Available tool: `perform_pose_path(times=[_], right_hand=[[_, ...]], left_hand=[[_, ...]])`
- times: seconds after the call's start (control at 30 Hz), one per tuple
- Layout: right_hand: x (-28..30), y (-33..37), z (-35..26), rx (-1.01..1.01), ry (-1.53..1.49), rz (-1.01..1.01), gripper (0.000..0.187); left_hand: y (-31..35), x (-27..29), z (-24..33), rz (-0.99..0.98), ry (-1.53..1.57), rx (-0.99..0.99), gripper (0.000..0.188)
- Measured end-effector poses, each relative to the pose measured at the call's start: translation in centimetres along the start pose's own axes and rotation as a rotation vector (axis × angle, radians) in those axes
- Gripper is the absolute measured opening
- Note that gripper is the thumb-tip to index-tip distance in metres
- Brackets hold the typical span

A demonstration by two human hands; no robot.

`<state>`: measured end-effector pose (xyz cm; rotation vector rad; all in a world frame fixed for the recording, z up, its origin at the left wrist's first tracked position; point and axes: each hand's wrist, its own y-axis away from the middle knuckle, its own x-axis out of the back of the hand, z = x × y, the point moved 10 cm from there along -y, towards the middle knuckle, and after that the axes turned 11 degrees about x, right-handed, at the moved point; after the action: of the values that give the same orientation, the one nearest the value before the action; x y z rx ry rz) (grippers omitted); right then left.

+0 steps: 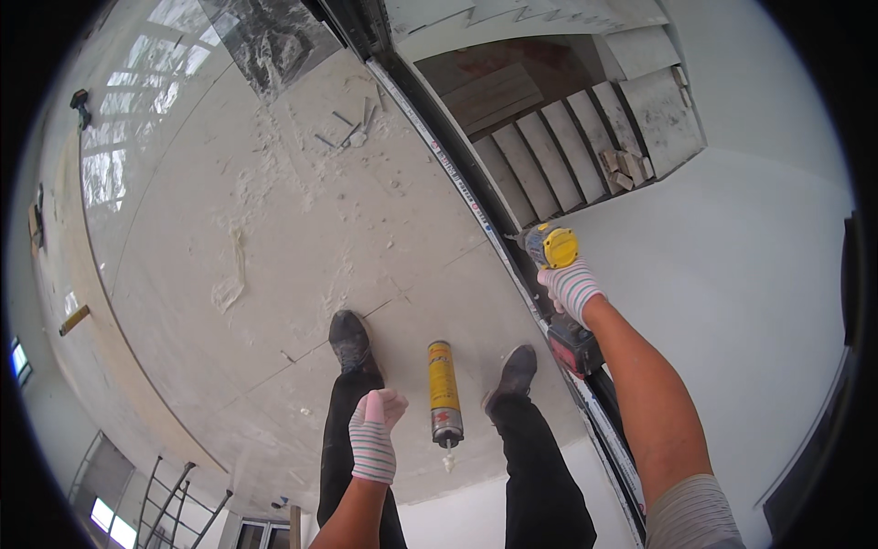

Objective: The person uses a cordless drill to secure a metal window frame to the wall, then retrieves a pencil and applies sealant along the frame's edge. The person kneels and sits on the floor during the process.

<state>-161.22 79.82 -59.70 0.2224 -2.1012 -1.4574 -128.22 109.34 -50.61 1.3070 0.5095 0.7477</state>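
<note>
My right hand (571,288), in a striped work glove, grips a yellow and grey cordless drill (554,246) with a red and black battery (574,345) at its base. The drill points left, its tip close to the long dark metal frame (498,197). Over my left leg hovers my left hand (375,437) in a matching glove, its fingers curled and pressed together; whatever they may hold is too small or hidden. A yellow foam can (444,384) lies between my feet, with whitish foam (448,463) at its nozzle end.
Beyond the frame, stairs (558,146) go down, with block scraps (626,168) on one step. Dust and metal offcuts (350,130) litter the pale floor. A long board (101,284) lies at left, with another power tool (80,108) near its far end. Metal scaffolding (174,503) stands lower left.
</note>
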Motion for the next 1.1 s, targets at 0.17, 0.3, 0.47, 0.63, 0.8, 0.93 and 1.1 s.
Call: perform_pose_path(times=[0.17,0.3,0.47,0.63,0.8,0.93,1.1], right_hand=[[0.2,-0.2,0.0,0.013,0.045,0.007,0.022],[0.3,0.0,-0.2,0.021,0.052,0.008,0.024],[0.4,0.1,-0.5,0.019,0.098,0.014,0.023],[0.3,-0.1,-0.5,0.029,0.083,-0.007,0.022],[0.3,-0.5,-0.1,0.005,0.074,-0.006,0.022],[0.3,-1.6,0.7,0.0,0.072,-0.008,0.022],[-0.3,-0.5,-0.7,0.008,-0.083,0.014,0.012]], left_hand=[[-0.1,0.1,0.0,-0.015,0.02,0.014,0.04],[-0.4,0.2,-0.2,-0.013,0.018,0.013,0.04],[-0.3,0.0,-0.1,-0.006,0.0,-0.004,0.041],[-0.1,-0.2,0.1,-0.01,0.004,0.022,0.04],[0.0,-0.3,0.2,-0.004,0.005,0.038,0.039],[0.0,-0.5,0.4,0.005,0.005,0.036,0.039],[-0.6,-0.3,0.3,-0.017,-0.006,-0.001,0.04]])
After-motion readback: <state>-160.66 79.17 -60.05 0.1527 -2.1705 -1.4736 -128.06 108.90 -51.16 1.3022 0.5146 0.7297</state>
